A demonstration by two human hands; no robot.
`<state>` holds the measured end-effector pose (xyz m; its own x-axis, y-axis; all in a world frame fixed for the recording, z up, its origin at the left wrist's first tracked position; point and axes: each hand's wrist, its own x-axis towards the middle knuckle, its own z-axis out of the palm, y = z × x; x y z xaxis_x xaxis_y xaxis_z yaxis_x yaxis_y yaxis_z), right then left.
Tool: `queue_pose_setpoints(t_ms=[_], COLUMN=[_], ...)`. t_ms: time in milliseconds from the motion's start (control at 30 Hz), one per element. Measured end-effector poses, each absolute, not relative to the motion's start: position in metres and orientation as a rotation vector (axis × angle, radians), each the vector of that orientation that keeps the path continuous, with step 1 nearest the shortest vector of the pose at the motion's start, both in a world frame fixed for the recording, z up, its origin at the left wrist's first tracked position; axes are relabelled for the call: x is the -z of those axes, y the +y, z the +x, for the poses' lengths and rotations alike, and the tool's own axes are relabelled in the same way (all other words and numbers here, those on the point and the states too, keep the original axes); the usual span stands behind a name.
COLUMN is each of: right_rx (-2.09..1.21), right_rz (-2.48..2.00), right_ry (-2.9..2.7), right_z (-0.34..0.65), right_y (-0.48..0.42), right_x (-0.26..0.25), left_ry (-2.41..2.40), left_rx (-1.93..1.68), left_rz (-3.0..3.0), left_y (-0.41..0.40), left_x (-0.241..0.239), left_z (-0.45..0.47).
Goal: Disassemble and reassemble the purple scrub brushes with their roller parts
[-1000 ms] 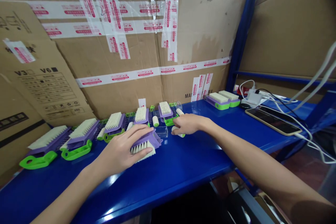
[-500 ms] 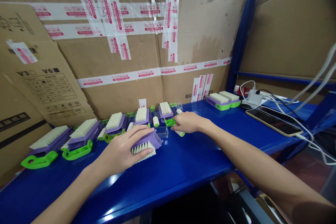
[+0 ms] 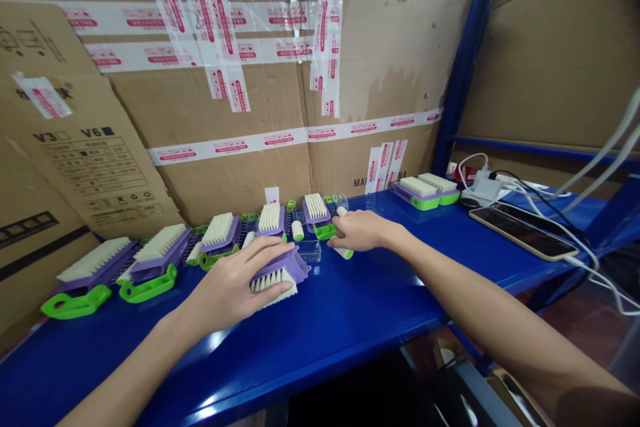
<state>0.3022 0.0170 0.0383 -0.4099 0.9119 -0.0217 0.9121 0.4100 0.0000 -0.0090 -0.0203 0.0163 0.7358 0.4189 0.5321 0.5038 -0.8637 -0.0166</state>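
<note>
My left hand [image 3: 235, 283] is wrapped over a purple brush with white bristles [image 3: 278, 273] lying on its side on the blue table [image 3: 350, 313]. My right hand [image 3: 361, 230] is closed around a small white roller with a green end [image 3: 344, 253], just right of a clear plastic piece [image 3: 309, 251]. Behind my hands a row of purple and green brushes [image 3: 160, 250] stands bristles up along the cardboard.
Taped cardboard boxes [image 3: 240, 107] wall the back of the table. Two more brushes [image 3: 425, 190] sit at the right rear. A phone [image 3: 523, 232], a white charger [image 3: 483, 188] and cables lie on the right. A blue rack post [image 3: 463, 60] rises there.
My right hand has shifted slightly back and to the right with the roller. My left hand and its brush have stayed put.
</note>
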Motion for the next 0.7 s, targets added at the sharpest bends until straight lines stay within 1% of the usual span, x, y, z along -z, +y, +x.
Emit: queue_pose_setpoints(t_ms=[167,333,700], right_rx=[0.005,0.106,0.071], right_rz=[1.716,1.659,1.661], right_ry=[2.592,2.542,2.591], right_z=[0.3028,0.3031,0.302], right_y=[0.0177,0.0144,0.0173], right_x=[-0.0383,-0.0415,-0.0362], left_ry=[-0.786,-0.785,-0.785], left_rx=[0.775,0.773,0.776], left_rz=[-2.786,-2.782,-2.786], left_y=[-0.0205,-0.0209,-0.0201], left_x=[-0.0158,-0.0164,-0.0158], left_z=[-0.0109,-0.0107,-0.0104])
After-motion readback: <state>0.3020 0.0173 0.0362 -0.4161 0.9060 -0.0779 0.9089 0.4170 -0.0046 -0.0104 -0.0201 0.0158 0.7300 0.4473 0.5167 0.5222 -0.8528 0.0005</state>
